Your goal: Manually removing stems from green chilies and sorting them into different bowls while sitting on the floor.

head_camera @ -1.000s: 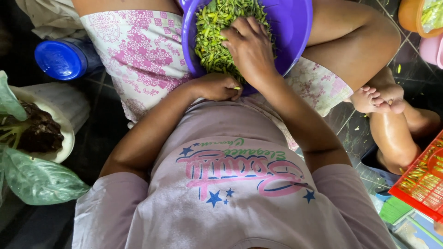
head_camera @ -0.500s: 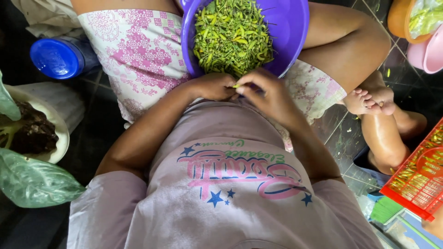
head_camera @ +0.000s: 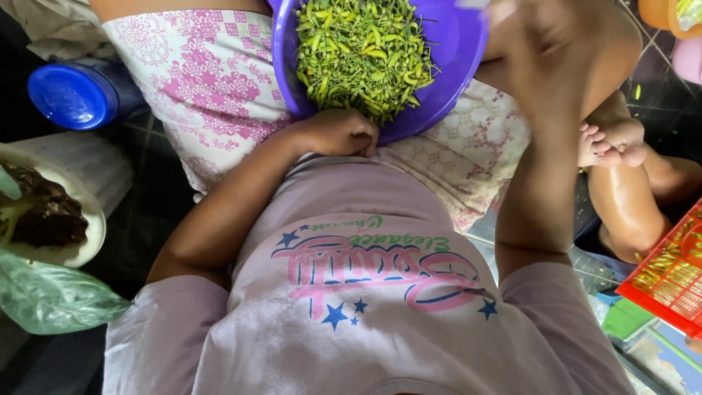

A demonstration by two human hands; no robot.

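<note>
On our lap, the left hand (head_camera: 338,133) is curled into a loose fist against the near rim of the purple bowl (head_camera: 457,51); whether it holds anything we cannot tell. Our right hand (head_camera: 537,55) is raised beside the bowl's right edge, blurred, grip unreadable. The bowl is heaped with green chillies (head_camera: 363,51). Further left stand a blue lid (head_camera: 72,95) and a potted plant (head_camera: 44,219); a red basket (head_camera: 669,274) sits far right.

A single head-worn camera looks steeply down, close over the person's chest and lap, framing the purple basin (head_camera: 453,58) at top and dark tiled floor (head_camera: 146,197) around.
</note>
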